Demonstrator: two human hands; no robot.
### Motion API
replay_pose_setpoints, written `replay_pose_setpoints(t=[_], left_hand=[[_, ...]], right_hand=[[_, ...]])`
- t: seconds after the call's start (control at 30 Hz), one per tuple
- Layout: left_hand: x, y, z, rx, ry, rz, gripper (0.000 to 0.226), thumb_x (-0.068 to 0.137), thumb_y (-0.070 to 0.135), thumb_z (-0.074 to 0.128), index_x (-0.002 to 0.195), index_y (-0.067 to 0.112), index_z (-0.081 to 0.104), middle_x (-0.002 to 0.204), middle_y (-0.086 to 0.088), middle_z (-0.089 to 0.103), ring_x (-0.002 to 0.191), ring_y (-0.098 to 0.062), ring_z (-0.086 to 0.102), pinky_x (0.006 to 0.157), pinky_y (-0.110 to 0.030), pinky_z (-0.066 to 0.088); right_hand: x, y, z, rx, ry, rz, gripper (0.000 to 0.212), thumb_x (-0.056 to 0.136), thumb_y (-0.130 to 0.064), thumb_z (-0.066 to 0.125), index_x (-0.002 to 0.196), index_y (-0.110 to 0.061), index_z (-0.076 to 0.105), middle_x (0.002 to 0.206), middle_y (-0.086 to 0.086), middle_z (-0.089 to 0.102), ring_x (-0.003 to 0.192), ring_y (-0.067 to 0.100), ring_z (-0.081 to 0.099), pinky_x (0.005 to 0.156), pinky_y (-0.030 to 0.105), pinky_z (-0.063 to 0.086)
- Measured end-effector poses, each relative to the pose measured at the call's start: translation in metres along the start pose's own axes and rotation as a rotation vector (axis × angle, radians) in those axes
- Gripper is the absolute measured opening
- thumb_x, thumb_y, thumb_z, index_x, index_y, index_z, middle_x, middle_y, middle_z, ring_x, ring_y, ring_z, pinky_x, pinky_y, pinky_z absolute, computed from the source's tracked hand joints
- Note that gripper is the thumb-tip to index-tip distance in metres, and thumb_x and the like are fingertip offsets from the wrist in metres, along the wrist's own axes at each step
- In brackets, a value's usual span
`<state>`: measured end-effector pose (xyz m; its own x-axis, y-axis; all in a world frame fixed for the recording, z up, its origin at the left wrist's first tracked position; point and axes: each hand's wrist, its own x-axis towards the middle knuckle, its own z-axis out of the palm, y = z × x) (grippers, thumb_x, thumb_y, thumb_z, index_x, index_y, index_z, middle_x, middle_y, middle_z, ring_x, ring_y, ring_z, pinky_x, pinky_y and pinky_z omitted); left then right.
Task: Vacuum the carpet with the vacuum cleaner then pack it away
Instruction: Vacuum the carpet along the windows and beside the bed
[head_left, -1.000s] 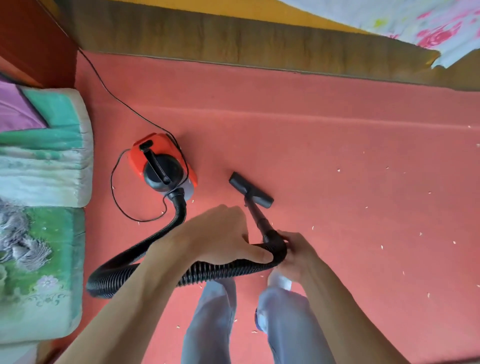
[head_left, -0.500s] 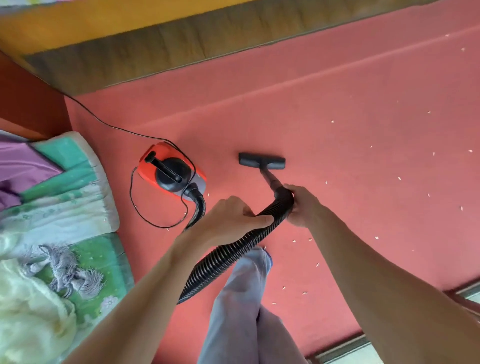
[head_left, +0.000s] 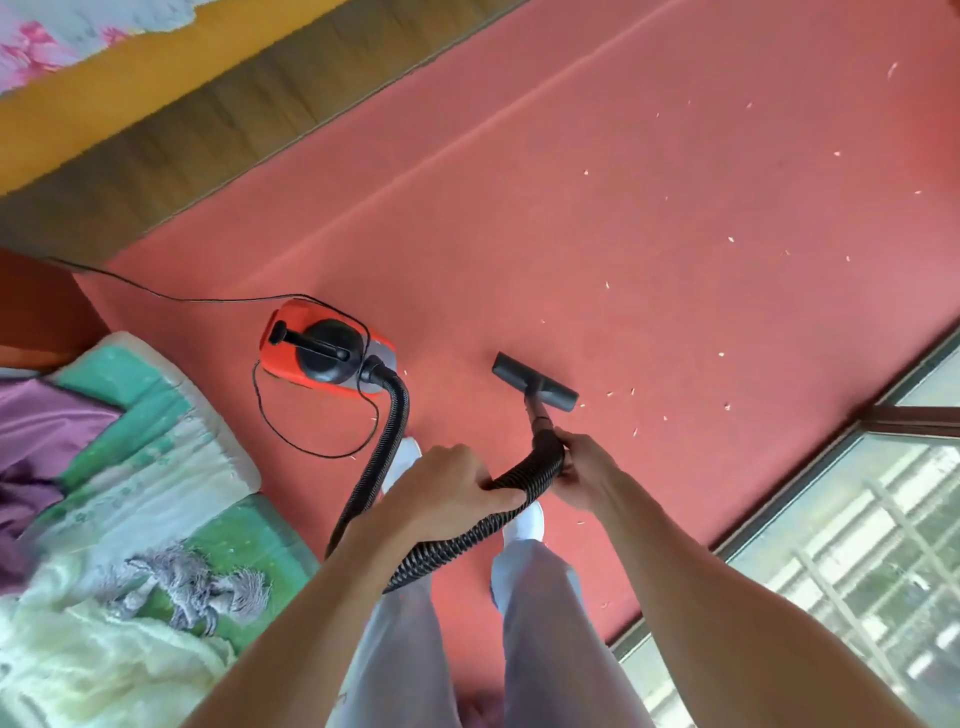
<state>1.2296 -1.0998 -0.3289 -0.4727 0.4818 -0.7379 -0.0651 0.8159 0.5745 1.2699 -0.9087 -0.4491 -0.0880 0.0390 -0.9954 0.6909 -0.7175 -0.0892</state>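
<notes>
Red carpet (head_left: 571, 234) right across the floor, speckled with pale scraps (head_left: 636, 431), and nearly all of them lie right of the nozzle (head_left: 535, 381) or out beyond it. The nozzle sits flat on the carpet, its bar slanted crosswise, with the short tube running back from its middle. That tube goes into the right hand (head_left: 587, 467), which is wrapped round the hose (head_left: 395, 415) end just behind the nozzle. The left hand (head_left: 447, 483) clasps the hose further back, behind and left of the nozzle. So the right hand is the near one, the one steering. The vacuum (head_left: 322, 351) sits well left of the nozzle, its cord (head_left: 270, 415) looped beside it. The closest scraps are just off the nozzle's right end, so the next sweep looks like a push rightward and forward along the tube's line, with the left hand feeding slack. Plenty left to vacuum, packing away far off
</notes>
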Motion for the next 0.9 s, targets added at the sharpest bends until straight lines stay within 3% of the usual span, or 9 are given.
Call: replay_pose_setpoints(t=[0.13, 0.27, 0.4, 0.53, 0.63, 0.77, 0.9], left_hand=[[0.017, -0.020, -0.002, 0.032, -0.016, 0.033, 0.057, 0.078, 0.059, 0.057, 0.057, 0.006, 0.053, 0.048, -0.001, 0.046, 0.051, -0.019, 0.048, 0.055, -0.039, 0.044], [0.035, -0.033, -0.015, 0.014, -0.013, -0.005, 0.052, 0.083, 0.056, 0.060, 0.062, 0.009, 0.056, 0.053, -0.003, 0.051, 0.051, -0.022, 0.052, 0.053, -0.031, 0.038], [0.063, -0.035, -0.027, 0.005, 0.078, -0.037, 0.057, 0.086, 0.059, 0.056, 0.065, 0.005, 0.059, 0.057, -0.006, 0.063, 0.061, -0.029, 0.067, 0.056, -0.035, 0.049], [0.092, -0.033, -0.033, -0.117, 0.085, -0.046, 0.056, 0.090, 0.055, 0.058, 0.075, 0.002, 0.069, 0.068, -0.012, 0.073, 0.066, -0.028, 0.071, 0.059, -0.035, 0.055], [0.098, -0.027, -0.036, -0.234, 0.034, -0.031, 0.051, 0.089, 0.053, 0.062, 0.081, 0.004, 0.074, 0.075, -0.012, 0.075, 0.073, -0.026, 0.072, 0.067, -0.036, 0.055], [0.089, -0.015, -0.047, -0.390, -0.103, -0.013, 0.040, 0.086, 0.049, 0.070, 0.081, 0.009, 0.075, 0.078, -0.008, 0.077, 0.068, -0.021, 0.073, 0.063, -0.029, 0.053], [0.095, -0.001, -0.069, -0.295, -0.206, 0.026, 0.046, 0.085, 0.051, 0.070, 0.081, 0.004, 0.073, 0.063, -0.003, 0.067, 0.056, -0.013, 0.060, 0.057, -0.025, 0.045]], right_hand=[[0.021, 0.004, 0.013, 0.031, 0.031, -0.019, 0.023, 0.102, -0.022, 0.046, 0.107, -0.001, 0.055, 0.082, 0.012, 0.058, 0.071, 0.021, 0.056, 0.066, 0.031, 0.049], [0.042, -0.003, 0.037, 0.003, 0.048, -0.053, 0.026, 0.101, -0.024, 0.048, 0.113, -0.002, 0.054, 0.083, 0.011, 0.059, 0.071, 0.020, 0.057, 0.065, 0.029, 0.049], [0.063, -0.028, 0.061, 0.039, 0.053, -0.121, 0.026, 0.101, -0.029, 0.048, 0.104, -0.005, 0.056, 0.082, 0.009, 0.058, 0.069, 0.019, 0.057, 0.057, 0.028, 0.050], [0.083, -0.056, 0.071, 0.064, 0.061, -0.157, 0.029, 0.100, -0.034, 0.050, 0.109, -0.006, 0.054, 0.083, 0.008, 0.058, 0.066, 0.018, 0.056, 0.041, 0.018, 0.047], [0.075, -0.070, 0.070, 0.070, 0.100, -0.175, 0.028, 0.100, -0.032, 0.048, 0.096, -0.005, 0.056, 0.078, 0.007, 0.055, 0.062, 0.018, 0.052, 0.047, 0.024, 0.045], [0.049, -0.070, 0.057, 0.167, 0.099, -0.190, 0.030, 0.101, -0.030, 0.042, 0.088, -0.005, 0.053, 0.073, 0.008, 0.051, 0.061, 0.018, 0.048, 0.054, 0.028, 0.041], [0.029, -0.059, 0.047, 0.333, 0.057, -0.169, 0.033, 0.103, -0.027, 0.038, 0.087, -0.002, 0.051, 0.068, 0.011, 0.049, 0.063, 0.019, 0.045, 0.062, 0.027, 0.040]])
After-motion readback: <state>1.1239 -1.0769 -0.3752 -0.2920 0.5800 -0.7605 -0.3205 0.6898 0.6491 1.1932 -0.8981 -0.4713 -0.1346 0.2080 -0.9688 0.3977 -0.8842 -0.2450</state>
